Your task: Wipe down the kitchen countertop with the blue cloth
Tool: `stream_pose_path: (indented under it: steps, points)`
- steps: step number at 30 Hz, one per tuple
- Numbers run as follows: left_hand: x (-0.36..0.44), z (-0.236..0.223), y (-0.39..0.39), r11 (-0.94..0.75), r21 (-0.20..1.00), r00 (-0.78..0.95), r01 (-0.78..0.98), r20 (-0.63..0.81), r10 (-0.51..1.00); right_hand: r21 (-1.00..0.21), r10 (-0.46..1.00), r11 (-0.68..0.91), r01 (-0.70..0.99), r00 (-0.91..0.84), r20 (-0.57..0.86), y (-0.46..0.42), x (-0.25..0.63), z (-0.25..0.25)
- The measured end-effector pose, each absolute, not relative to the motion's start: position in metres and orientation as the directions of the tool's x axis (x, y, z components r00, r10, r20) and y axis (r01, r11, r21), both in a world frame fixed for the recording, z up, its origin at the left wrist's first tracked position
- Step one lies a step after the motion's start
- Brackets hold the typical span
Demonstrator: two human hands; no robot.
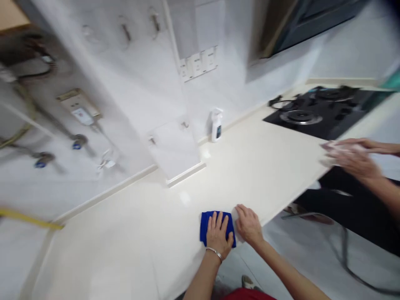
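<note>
1. A blue cloth point(208, 227) is being pressed onto the cream countertop point(265, 175), close to the counter's front edge and directly before the wearer of the camera.
2. The left hand point(218, 235) is being laid flat over the cloth, with the fingers slightly spread and no pinch being made. A metal bangle point(214, 253) is being worn at the wrist.
3. The right hand point(248, 225) is being rested just beside the cloth, with the fingers lying close together and slightly curved, and nothing being gripped.
4. A white pump bottle point(216, 126) is being shown upright on the countertop against the tiled wall point(131, 91), well apart from both hands.
5. A black gas hob point(339, 118) with metal burners is being shown set into the countertop, to the right.
6. Two hands of another person point(353, 156) are being held near the counter's edge, beside the hob. Their blurring prevents the state of the fingers from being told.
7. A row of white wall sockets point(198, 62) and pipes with blue-marked valves point(78, 141) are being shown on the wall beyond.
</note>
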State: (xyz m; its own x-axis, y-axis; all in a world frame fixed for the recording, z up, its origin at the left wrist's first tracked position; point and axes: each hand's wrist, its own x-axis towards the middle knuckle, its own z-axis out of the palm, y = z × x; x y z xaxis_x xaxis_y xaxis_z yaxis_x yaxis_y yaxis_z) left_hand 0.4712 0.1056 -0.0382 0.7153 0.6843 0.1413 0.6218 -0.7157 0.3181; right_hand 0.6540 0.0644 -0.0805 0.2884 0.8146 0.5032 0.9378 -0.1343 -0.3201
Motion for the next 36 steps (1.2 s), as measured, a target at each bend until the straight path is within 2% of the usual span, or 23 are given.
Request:
stream_pose_path:
  steps: [3,6,8,10,12,16,20,24,28,31,36]
  points:
    - [0.429,-0.033,0.101,-0.632,0.304,0.629,0.713,0.121,0.768,-0.335,0.873,-0.032,0.941,0.19,0.449,0.064,0.688,-0.086]
    - [0.365,-0.028,0.095,-0.429,0.251,0.414,0.868,0.114,0.903,-0.442,0.885,0.139,0.886,0.09,0.457,0.077,0.718,-0.091]
    - [0.315,-0.026,0.088,-0.267,0.212,0.245,0.94,0.126,0.961,-0.49,0.88,0.172,0.854,0.09,0.466,0.085,0.725,-0.093]
    - [0.264,-0.023,0.082,-0.113,0.191,0.086,0.975,0.147,0.985,-0.48,0.859,0.101,0.871,0.167,0.483,0.089,0.721,-0.093]
    - [0.215,-0.02,0.074,0.042,0.183,-0.071,0.982,0.156,0.985,-0.408,0.834,-0.021,0.913,0.241,0.497,0.091,0.71,-0.091]
    - [0.139,-0.016,0.062,0.369,0.183,-0.4,0.911,0.183,0.898,-0.234,0.869,-0.107,0.966,0.206,0.451,0.087,0.69,-0.083]
    - [0.114,-0.021,0.065,0.542,0.17,-0.567,0.823,0.191,0.801,-0.247,0.862,-0.125,0.961,0.228,0.452,0.077,0.677,-0.084]
    - [0.127,-0.033,0.08,0.612,0.14,-0.623,0.779,0.283,0.729,-0.274,0.848,-0.114,0.955,0.237,0.474,0.068,0.665,-0.099]
    - [0.152,-0.039,0.104,0.543,0.108,-0.548,0.833,0.299,0.781,-0.316,0.837,-0.196,0.928,0.326,0.439,0.069,0.659,-0.104]
    - [0.177,-0.042,0.128,0.415,0.058,-0.413,0.908,0.3,0.86,-0.327,0.851,-0.177,0.928,0.311,0.423,0.071,0.66,-0.098]
    - [0.245,-0.045,0.17,0.075,0.026,-0.08,0.997,0.271,0.959,-0.324,0.851,-0.186,0.927,0.317,0.418,0.071,0.66,-0.091]
